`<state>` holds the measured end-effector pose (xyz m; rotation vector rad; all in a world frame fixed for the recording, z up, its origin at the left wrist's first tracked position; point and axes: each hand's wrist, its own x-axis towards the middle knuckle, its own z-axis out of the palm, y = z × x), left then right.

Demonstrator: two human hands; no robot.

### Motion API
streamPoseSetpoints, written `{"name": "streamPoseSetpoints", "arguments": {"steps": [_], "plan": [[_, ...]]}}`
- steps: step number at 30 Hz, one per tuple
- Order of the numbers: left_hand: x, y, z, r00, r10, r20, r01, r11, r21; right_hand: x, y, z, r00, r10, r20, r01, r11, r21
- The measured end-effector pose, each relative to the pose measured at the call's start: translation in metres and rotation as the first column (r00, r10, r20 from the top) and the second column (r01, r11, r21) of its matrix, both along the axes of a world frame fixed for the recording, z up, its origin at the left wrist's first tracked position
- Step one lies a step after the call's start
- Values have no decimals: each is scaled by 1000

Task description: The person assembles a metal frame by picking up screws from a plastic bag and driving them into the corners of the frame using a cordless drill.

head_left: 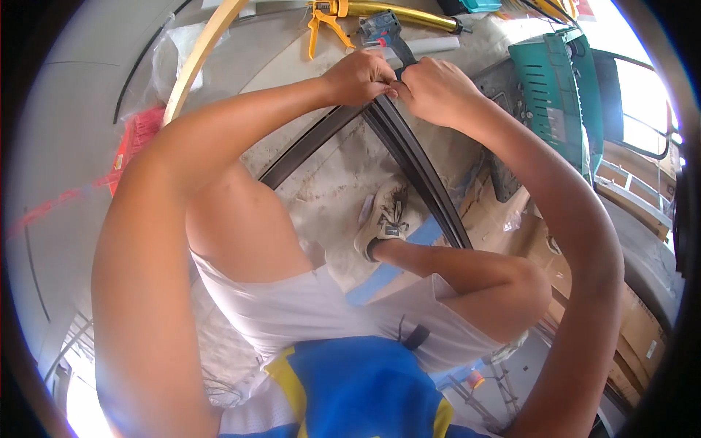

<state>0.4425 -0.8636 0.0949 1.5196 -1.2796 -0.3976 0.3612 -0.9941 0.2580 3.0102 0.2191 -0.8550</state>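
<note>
Both my hands meet at the top corner of a dark metal frame (pixel 418 160), whose grooved bars spread apart below it. My left hand (pixel 361 77) is closed in a pinch over that corner. Beside it, my right hand (pixel 440 91) has its fingers curled and its thumb close to the left fingertips. What the fingertips pinch is too small and too covered to make out. Just beyond my hands lies a blue-grey cordless drill (pixel 380 31), its dark handle pointing toward my right hand.
A yellow caulking gun (pixel 328 28) lies past the drill. On the right stands a green plastic crate (pixel 558 102), with flattened cardboard (pixel 496 219) nearer. A wooden strip (pixel 198 62) and a red dustpan-like piece (pixel 139 139) are on the left. My shoe (pixel 385 219) rests between the frame bars.
</note>
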Motion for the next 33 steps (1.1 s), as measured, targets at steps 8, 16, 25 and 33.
{"name": "streamPoseSetpoints", "arguments": {"steps": [8,16,25,33], "plan": [[9,-1,7,992,-84,96,88,995,-39,0,-2,-17,994,62,93,-59,998,-33],[9,-4,-1,993,-116,3,116,992,54,-6,-39,-45,975,184,128,-174,981,-80],[9,-6,9,986,-154,65,150,986,69,-10,-24,-23,990,72,124,-74,997,13],[13,1,10,983,-170,68,163,981,106,-5,-9,-18,466,-720,-513,883,344,319]]}}
